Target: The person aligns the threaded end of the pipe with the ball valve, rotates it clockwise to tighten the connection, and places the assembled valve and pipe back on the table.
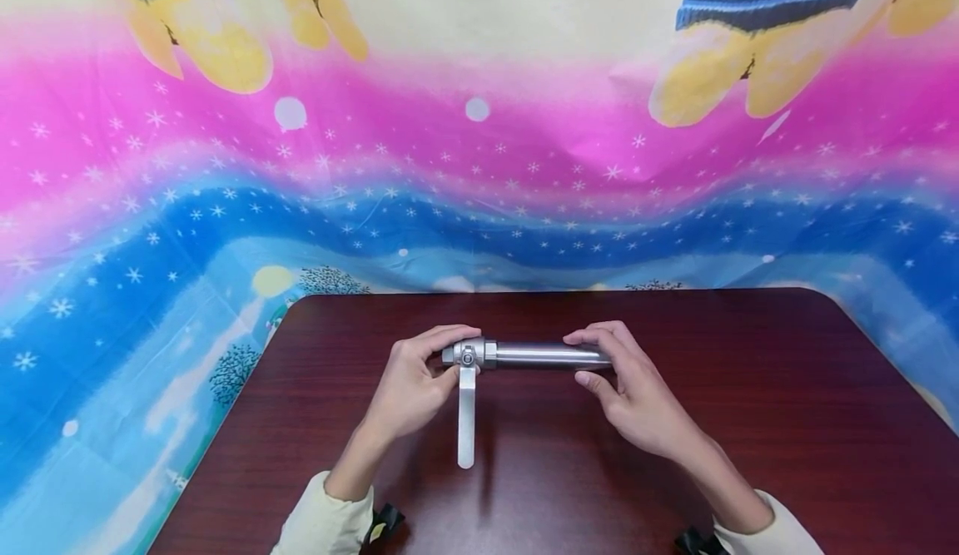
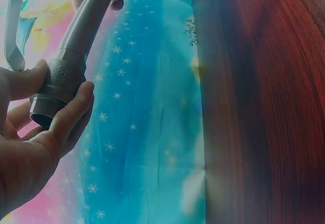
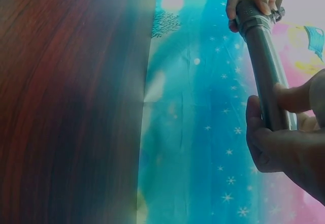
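A metal ball valve (image 1: 469, 354) with a long flat lever handle (image 1: 466, 422) is joined to a shiny steel pipe (image 1: 550, 355). Both are held up level over the table, the lever pointing toward the person. My left hand (image 1: 410, 384) grips the valve body between thumb and fingers; its open threaded end (image 2: 43, 109) faces the left wrist camera. With thumb and fingers, my right hand (image 1: 644, 397) holds the pipe near its right end, which the hand hides in the head view. In the right wrist view, the right thumb lies along the pipe (image 3: 266, 71).
The dark red-brown wooden table (image 1: 569, 488) spreads beneath both hands. Behind it hangs a colourful printed cloth (image 1: 479, 180) with snowflakes, reaching down past the table's far and left edges. Black straps (image 1: 385, 523) show by the light sleeves (image 1: 325, 517).
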Available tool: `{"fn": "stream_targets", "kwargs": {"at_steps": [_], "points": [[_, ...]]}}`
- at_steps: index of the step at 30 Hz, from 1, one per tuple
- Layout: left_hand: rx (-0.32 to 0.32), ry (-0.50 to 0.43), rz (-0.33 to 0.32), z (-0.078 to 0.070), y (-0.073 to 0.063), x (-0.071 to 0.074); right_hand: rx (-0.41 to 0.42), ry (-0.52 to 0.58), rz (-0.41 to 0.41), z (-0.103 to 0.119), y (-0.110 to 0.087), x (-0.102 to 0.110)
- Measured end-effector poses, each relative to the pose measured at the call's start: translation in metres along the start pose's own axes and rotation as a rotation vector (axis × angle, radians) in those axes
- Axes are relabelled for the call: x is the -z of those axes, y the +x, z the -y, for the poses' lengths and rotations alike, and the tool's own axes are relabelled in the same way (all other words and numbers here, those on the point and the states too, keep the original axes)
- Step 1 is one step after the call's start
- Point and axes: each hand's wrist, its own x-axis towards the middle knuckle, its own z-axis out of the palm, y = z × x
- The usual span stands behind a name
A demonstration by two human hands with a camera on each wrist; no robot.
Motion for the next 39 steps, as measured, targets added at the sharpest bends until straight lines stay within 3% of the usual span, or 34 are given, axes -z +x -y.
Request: {"fn": "stream_targets", "kwargs": {"at_steps": [14, 24, 30, 39], "points": [[-0.005, -0.005, 0.004, 0.0009, 0.0003, 0.0005, 0.024, 0.001, -0.056, -0.0026, 0.0027, 0.0012], [-0.007, -0.004, 0.005, 0.0009, -0.0004, 0.001, -0.063, 0.082, 0.023, -0.0008, 0.0016, 0.0019], [-0.005, 0.009, 0.005, 0.0017, -0.0006, 0.0007, -0.034, 0.03, 0.048, 0.0001, -0.0015, 0.0004], [-0.007, 0.01, 0.007, 0.0012, -0.0011, -0.0004, -0.008, -0.006, -0.016, 0.0003, 0.0, 0.0002]]}}
